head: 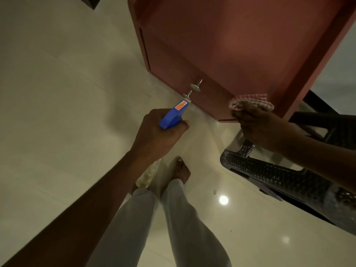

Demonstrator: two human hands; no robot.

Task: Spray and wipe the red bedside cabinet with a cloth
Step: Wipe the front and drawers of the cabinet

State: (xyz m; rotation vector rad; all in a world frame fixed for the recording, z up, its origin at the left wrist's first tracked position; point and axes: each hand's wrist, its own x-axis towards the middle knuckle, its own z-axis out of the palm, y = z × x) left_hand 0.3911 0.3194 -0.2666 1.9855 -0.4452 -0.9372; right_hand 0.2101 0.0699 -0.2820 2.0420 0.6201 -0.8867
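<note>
This is a room in a home, dimly lit. A glossy cream tiled floor (57,112) fills the left and bottom of the frame, mirroring ceiling lamps. A red wooden bedside cabinet (240,45) stands upper right, a black woven-pattern plastic chair (289,180) lower right.

A glossy pale tiled floor (57,112) fills most of the view and mirrors a round ceiling light (223,200). At the right stands a dark plastic chair (279,176) with a woven pattern. Pale grey trouser legs (185,218) end in a bare foot (181,170).
</note>
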